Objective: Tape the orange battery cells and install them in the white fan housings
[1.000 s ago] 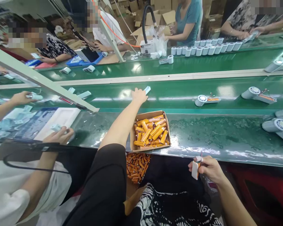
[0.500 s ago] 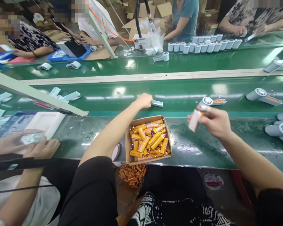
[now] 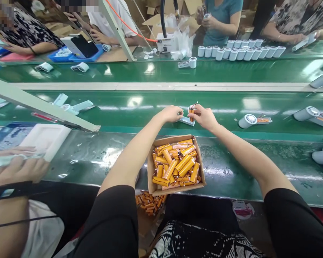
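Observation:
My left hand is closed on the left end of a pale blue, open, tray-like plastic casing, low over the green belt. Its fingertips are partly hidden. Between the fingers of my right hand is an orange battery, held upright with thin wires at its top. The battery is just above the casing; whether they touch I cannot tell. Below my hands, a cardboard box holds several orange batteries with wires, some with pinkish sides.
Fan units with round heads lie on the belt at right. A slanted metal bar crosses at left, near a co-worker's hands. Several white cylinders stand across the line. More batteries lie below the table edge.
My right hand has moved left with the battery, from over the table's right side to the casing. The view has shifted slightly. The co-worker in teal now has both hands raised.

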Available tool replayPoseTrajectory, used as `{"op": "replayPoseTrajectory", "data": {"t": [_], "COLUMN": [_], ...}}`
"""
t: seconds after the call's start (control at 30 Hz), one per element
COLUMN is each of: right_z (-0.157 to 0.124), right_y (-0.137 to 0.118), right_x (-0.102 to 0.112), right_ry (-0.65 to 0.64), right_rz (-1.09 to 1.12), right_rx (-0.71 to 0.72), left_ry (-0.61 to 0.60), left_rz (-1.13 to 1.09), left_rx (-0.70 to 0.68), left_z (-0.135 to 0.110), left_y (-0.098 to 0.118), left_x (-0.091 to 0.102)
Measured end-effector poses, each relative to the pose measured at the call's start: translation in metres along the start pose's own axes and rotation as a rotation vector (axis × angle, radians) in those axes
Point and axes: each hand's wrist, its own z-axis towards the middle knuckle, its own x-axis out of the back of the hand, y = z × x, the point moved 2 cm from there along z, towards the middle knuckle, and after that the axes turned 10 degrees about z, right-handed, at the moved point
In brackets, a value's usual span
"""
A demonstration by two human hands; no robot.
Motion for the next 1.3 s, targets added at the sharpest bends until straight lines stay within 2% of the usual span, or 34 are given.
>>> {"op": "replayPoseTrajectory", "data": {"t": [0.27,0.7,0.97,1.07,1.2,1.23,1.3], "right_z": [-0.006,-0.006,0.002,0.008,0.001,-0.007,-0.037], "right_y": [0.001,-0.039,-0.048,-0.048,-0.042,-0.040,-0.038], "right_x": [-0.002,-0.003,-0.010,-0.007,0.016,0.026,0.050], "right_ry": [-0.180,-0.445,-0.567,-0.587,-0.635,-0.614,-0.481], "right_rz": [-0.442,-0.769,-0.750,-0.721,-0.636,-0.597,-0.471], "right_rx": [0.032,-0.184,-0.216,-0.230,-0.199,-0.180,-0.169], "left_ry": [0.038,0.063,0.091,0.103,0.118,0.128,0.176], "left_rz": [0.018,-0.027,-0.165,-0.217,-0.313,-0.340,-0.390], "left_rx": [0.044,0.129,0.185,0.186,0.170,0.166,0.162], "left_z": [0.006,0.014,0.020,0.022,0.017,0.010,-0.019], "left_y": [0.016,0.036,0.041,0.045,0.051,0.050,0.042], "left_x": [-0.001,-0.002,-0.002,-0.001,0.007,0.011,0.016]}}
